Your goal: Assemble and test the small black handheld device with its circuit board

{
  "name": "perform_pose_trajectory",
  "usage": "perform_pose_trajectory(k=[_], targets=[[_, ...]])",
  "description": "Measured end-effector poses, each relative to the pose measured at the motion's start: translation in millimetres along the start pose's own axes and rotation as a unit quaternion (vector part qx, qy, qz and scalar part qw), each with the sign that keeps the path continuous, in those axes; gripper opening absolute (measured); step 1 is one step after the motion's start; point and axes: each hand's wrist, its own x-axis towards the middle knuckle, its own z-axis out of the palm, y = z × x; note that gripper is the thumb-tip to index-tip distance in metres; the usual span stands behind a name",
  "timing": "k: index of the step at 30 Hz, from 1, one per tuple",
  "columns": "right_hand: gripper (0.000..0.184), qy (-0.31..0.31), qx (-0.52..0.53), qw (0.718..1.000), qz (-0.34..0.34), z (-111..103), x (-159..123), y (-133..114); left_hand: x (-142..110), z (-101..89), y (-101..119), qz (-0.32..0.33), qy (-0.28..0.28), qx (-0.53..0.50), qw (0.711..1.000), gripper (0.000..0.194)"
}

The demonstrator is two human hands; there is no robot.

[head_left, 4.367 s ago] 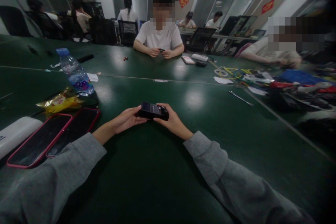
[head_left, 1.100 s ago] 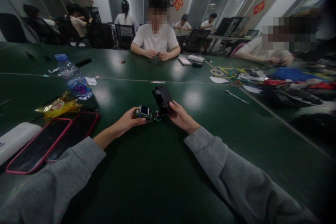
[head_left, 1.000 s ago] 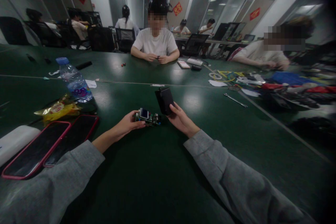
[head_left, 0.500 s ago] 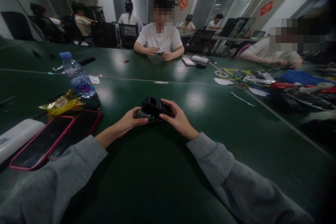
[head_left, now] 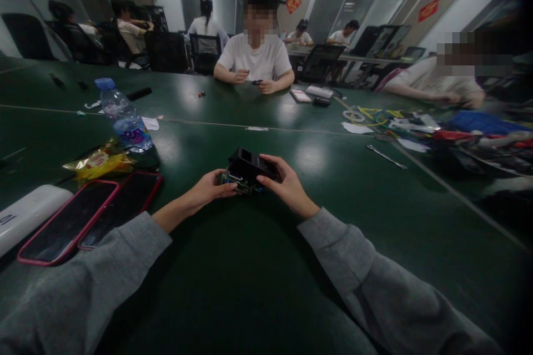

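Dark green and faintly glossy, the table [head_left: 216,288] spreads below a room with glass partitions and red wall decorations. Nearest, at the left, a white object [head_left: 33,216] lies beside two red-edged phones [head_left: 70,222]. Ahead of them, the person's left hand [head_left: 208,189] is partly closed, its thumb and fingers pinching the left end of a green circuit board [head_left: 245,186]. The right hand [head_left: 287,183] curls around the right part of a black case [head_left: 252,165], thumb in front and fingers over the top. The case sits tilted above the board, overlapping it, and both are held between the hands near the middle of the table. Left of them lie a yellow packet [head_left: 100,162] and, just beyond, a leaning-looking clear bottle [head_left: 125,116] with a blue cap. To the right lies a wrench [head_left: 386,156], near a heap of cables [head_left: 383,116]. Across the table, a person in a white shirt [head_left: 255,58] holds a small dark object [head_left: 257,82]; others sit farther back.
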Motion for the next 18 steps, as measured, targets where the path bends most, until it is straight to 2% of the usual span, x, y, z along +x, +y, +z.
perform_pose_trajectory(k=[8,13,18], targets=[[0.047,0.044,0.027,0.999,0.010,1.3,0.4,-5.1,-1.9,3.7,4.6,-0.007,0.001,0.012,1.000,0.050],[0.047,-0.005,-0.025,1.000,-0.010,2.5,-1.4,-8.2,-1.0,2.3,2.8,0.001,-0.004,0.009,1.000,0.053],[0.048,-0.025,-0.071,0.997,-0.028,3.1,-2.4,-3.6,0.9,0.7,-0.7,0.004,0.007,-0.015,1.000,0.055]])
